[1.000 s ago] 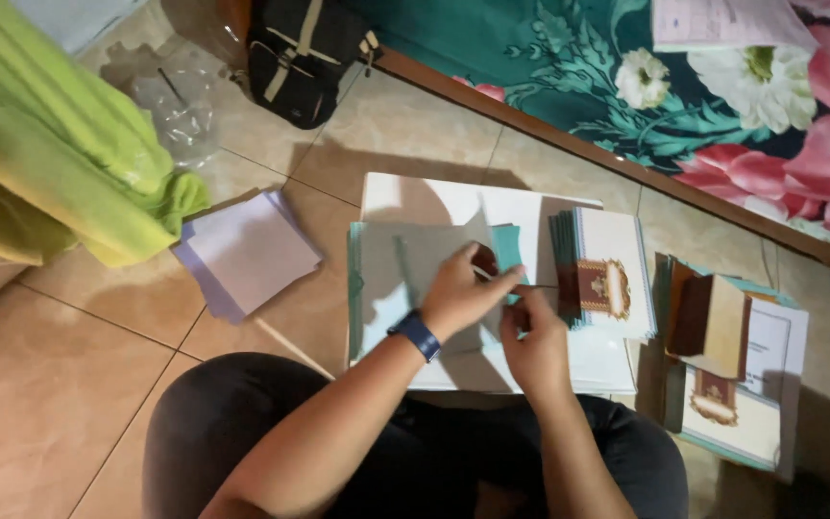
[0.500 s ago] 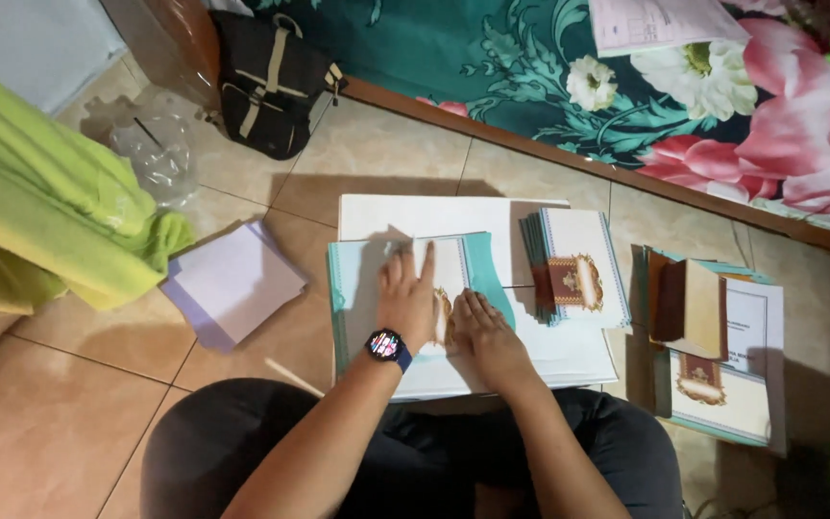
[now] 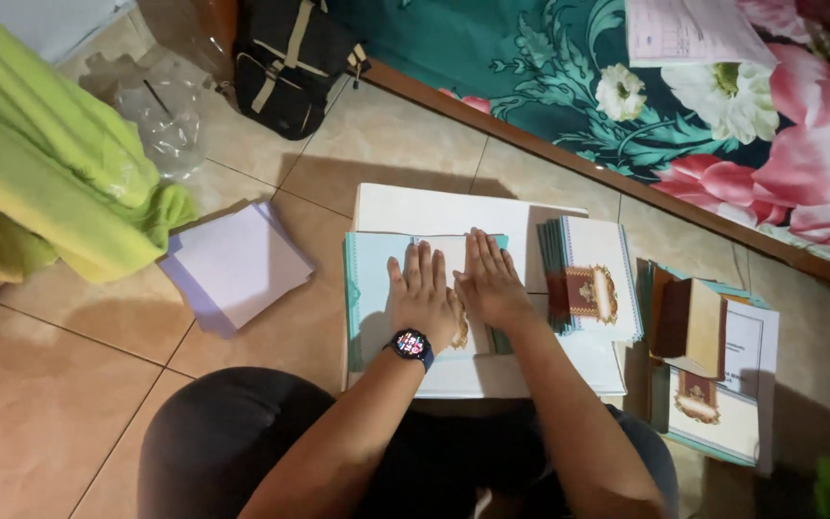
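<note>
Pressing step, by judgement: left hand and right hand lie flat, fingers extended, grasping nothing, on the teal-edged card atop the white board on the floor. Next move needs even downward pressure.

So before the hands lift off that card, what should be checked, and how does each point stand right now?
1. Left hand lies flat on the pale card: ok.
2. Right hand lies flat beside it, fingers spread: ok.
3. Card sits on the white board, not on the floor tiles: ok.
4. Card's fold pressed fully down: cannot tell, the hands cover it.
5. Stack of finished cards lies just right of the hands: ok.
6. White sheets lie apart, left of the board: ok.
</note>
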